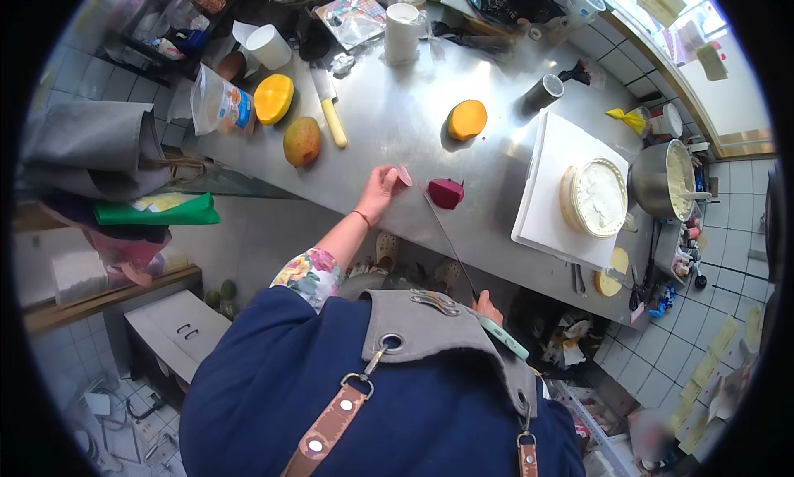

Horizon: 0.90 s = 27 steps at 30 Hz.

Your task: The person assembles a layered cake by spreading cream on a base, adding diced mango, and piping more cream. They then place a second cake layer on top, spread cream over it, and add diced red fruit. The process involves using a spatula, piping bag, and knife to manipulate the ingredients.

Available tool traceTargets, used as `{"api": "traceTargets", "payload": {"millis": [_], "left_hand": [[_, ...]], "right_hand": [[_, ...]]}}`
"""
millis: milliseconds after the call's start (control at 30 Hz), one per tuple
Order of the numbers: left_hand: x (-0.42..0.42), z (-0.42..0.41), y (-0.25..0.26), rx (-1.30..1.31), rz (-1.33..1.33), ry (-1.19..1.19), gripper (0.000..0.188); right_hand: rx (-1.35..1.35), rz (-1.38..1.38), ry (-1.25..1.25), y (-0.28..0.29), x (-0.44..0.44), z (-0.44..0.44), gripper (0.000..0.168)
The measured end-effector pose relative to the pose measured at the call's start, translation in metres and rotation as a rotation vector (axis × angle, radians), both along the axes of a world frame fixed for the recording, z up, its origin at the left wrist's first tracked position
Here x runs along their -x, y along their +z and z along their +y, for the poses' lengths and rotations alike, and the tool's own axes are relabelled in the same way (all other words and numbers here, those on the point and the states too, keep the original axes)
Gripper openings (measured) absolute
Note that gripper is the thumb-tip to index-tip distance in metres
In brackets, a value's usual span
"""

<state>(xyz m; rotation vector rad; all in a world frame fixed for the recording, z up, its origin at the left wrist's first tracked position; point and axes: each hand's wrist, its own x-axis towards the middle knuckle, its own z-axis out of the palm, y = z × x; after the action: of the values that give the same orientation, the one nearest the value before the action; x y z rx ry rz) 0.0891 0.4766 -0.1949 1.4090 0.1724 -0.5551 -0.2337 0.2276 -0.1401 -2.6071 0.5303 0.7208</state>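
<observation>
My left hand (379, 190) pinches a thin pinkish piece of peel (403, 175) over the steel table. My right hand (489, 308) is low at the table's front edge, partly hidden by the apron, and holds a long thin-bladed knife (448, 238) whose tip points up towards the left hand. Just right of the tip lies a deep magenta piece of peeled fruit (445, 193), perhaps dragon fruit. Beyond it stands a cut orange-yellow mango piece (467, 120). To the left are a halved mango (273, 99), a red-green mango (302, 142) and a knife with a pale yellow handle (334, 123).
At the right, a tub of white cream (597, 198) stands on a white board (533, 210), beside a steel mixing bowl (679, 179). A dark cylinder (545, 92), a white mug (401, 33), a paper roll (268, 47) and a plastic bag (220, 101) stand around the table (384, 111).
</observation>
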Motion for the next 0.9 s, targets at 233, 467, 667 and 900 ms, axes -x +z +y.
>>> {"api": "traceTargets", "payload": {"millis": [233,467,667,900], "left_hand": [[-0.118,0.012,-0.011,-0.280,-0.456,-0.014,0.082],[-0.077,-0.047,0.040,-0.965,-1.161,-0.142,0.103],[-0.013,-0.111,0.050,-0.762,-0.505,-0.664,0.103],[0.009,-0.113,0.039,-0.836,-0.589,-0.652,0.073]], "right_hand": [[0.104,-0.362,-0.048,0.049,-0.002,-0.014,0.022],[0.258,-0.491,-0.146,-0.015,0.026,-0.050,0.023],[0.261,-0.418,-0.281,0.008,-0.023,-0.036,0.026],[0.248,-0.560,-0.173,-0.012,-0.078,-0.044,0.039]]}}
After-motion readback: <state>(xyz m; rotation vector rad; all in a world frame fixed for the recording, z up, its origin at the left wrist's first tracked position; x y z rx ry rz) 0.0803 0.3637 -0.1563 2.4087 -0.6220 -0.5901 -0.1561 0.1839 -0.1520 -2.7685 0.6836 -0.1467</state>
